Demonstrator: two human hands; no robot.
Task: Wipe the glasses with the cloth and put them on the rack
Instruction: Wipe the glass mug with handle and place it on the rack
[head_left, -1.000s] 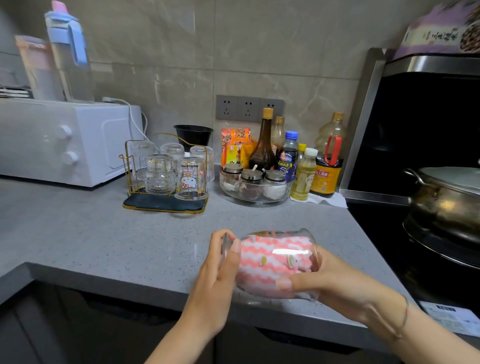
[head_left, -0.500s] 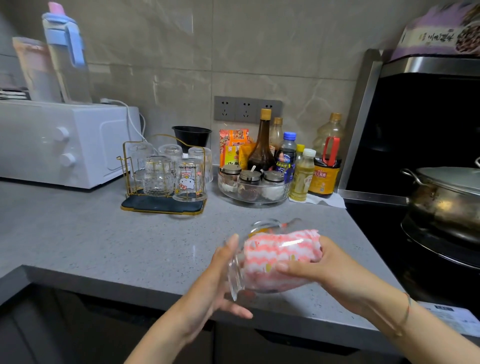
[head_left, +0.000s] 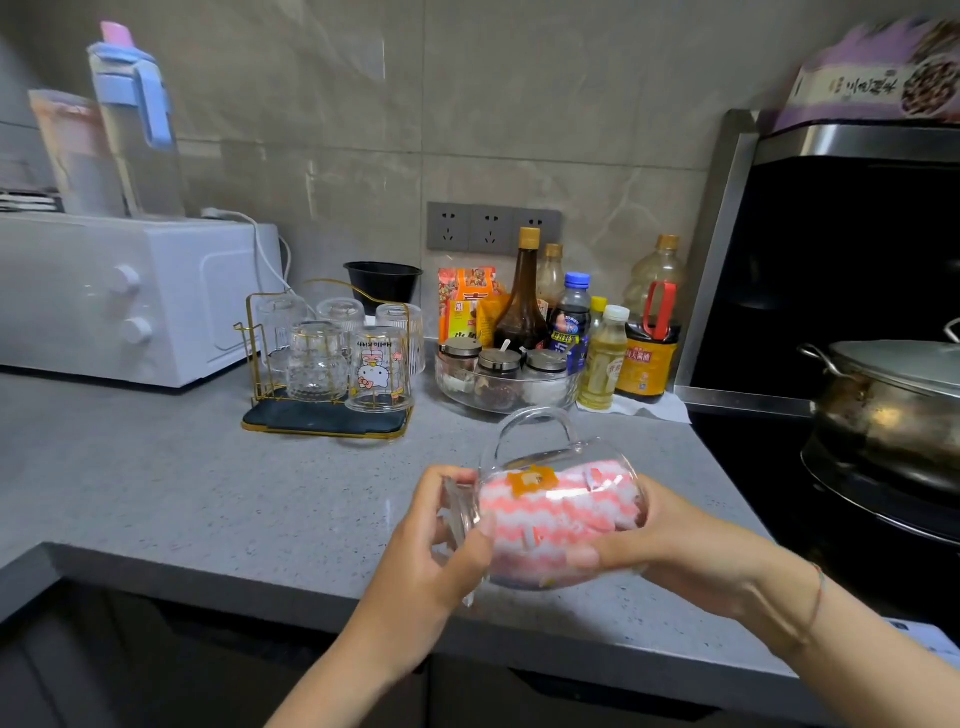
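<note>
Two hands share one grip. The left hand (head_left: 441, 545) curls its fingers and thumb round the thick base of a clear glass mug (head_left: 563, 460). The right hand (head_left: 675, 545) wraps the mouth end, its thumb pressed along the outer wall. Whether its fingers reach inside cannot be told. The mug lies on its side between the hands, base to the left and looped handle pointing up. A pink-and-white striped cloth (head_left: 556, 525) is stuffed inside and fills most of it. The mug is held just above the near edge of a grey speckled counter (head_left: 208, 483), not resting on it.

Farther back on the counter, well apart from the hands, stands a gold wire rack (head_left: 311, 418) with a dark tray. It holds five upturned glasses (head_left: 317, 361), the front right one printed with a cartoon cat. A white microwave oven (head_left: 130, 296) sits left of the rack. To its right is a glass bowl (head_left: 563, 392) of lidded spice jars, with sauce and oil bottles (head_left: 522, 301) behind and beside it. A lidded steel pot (head_left: 893, 410) sits on the stove at far right.
</note>
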